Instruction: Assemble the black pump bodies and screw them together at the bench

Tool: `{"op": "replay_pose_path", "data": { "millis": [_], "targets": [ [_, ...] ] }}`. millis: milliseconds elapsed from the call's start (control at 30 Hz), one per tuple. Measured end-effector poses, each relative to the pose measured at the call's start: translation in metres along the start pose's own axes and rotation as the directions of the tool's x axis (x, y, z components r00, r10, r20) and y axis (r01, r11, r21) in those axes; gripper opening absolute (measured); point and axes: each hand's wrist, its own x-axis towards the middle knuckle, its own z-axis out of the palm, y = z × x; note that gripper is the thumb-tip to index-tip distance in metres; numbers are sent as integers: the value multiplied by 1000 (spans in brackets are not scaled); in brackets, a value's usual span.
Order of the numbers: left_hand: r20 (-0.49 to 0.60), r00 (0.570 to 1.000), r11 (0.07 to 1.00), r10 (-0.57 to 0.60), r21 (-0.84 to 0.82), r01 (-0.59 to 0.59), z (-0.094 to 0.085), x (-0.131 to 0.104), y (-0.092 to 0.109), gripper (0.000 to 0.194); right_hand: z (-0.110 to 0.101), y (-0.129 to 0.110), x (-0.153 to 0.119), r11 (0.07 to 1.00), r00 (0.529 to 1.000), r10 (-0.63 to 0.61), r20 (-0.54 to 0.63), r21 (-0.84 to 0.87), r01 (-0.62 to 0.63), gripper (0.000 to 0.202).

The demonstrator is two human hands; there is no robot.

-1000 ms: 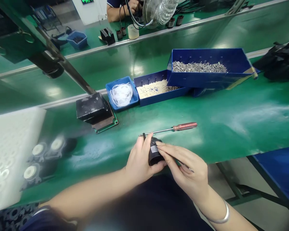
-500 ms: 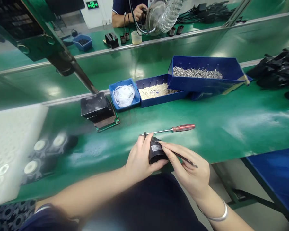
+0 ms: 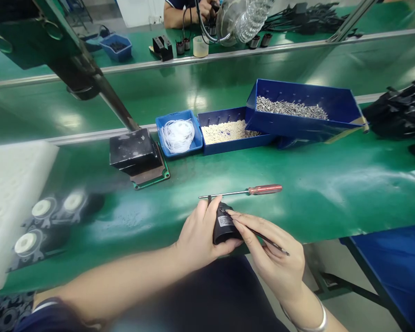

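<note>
A black cylindrical plastic housing (image 3: 224,227) with a pale printed label is gripped in my left hand (image 3: 198,230), fingers wrapped round its left side. My right hand (image 3: 275,251) pinches a thin dark pointed tool (image 3: 268,240), like tweezers or a pick. Its front end meets the top of the housing just above the label; the very tip is partly hidden by my fingers. Behind the housing a screwdriver (image 3: 264,189) with a red handle lies on the green bench, its shaft pointing left towards my left fingers.
Beyond are a blue tray of white tubing (image 3: 177,135), a bin of cream-coloured small parts (image 3: 224,133) and a tilted blue bin of metal screws (image 3: 292,108). A black-based stand (image 3: 135,150) rises left, near black parts with white discs (image 3: 26,243). A co-worker's hand (image 3: 205,10) shows opposite.
The camera view has shifted slightly, so the bench things sit a little differently in the picture. Both hands keep their hold, with the tool still at the top of the housing.
</note>
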Motion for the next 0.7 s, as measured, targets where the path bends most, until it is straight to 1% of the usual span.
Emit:
{"op": "replay_pose_path", "data": {
  "millis": [133,200,300,467,567,700],
  "targets": [
    [-1,1000,1000,-15,-1,15,-1,1,0,87,4,6,0,993,996,84,-24,87,-81,30],
    [2,1000,1000,-25,4,25,-1,1,0,87,6,7,0,991,996,79,-42,110,-74,29],
    [5,1000,1000,-24,0,24,-1,1,0,87,7,7,-4,993,998,54,-34,111,-50,32],
    [1,1000,1000,-25,-17,25,0,1,-1,89,5,7,-10,994,996,60,-73,93,-53,33],
    [1,1000,999,-19,-29,19,0,1,-1,89,4,6,-8,995,997,53,-62,87,-47,34],
    [2,1000,999,-17,-33,17,0,1,-1,89,3,8,-3,993,997,76,-28,90,-73,33]
  ]
}}
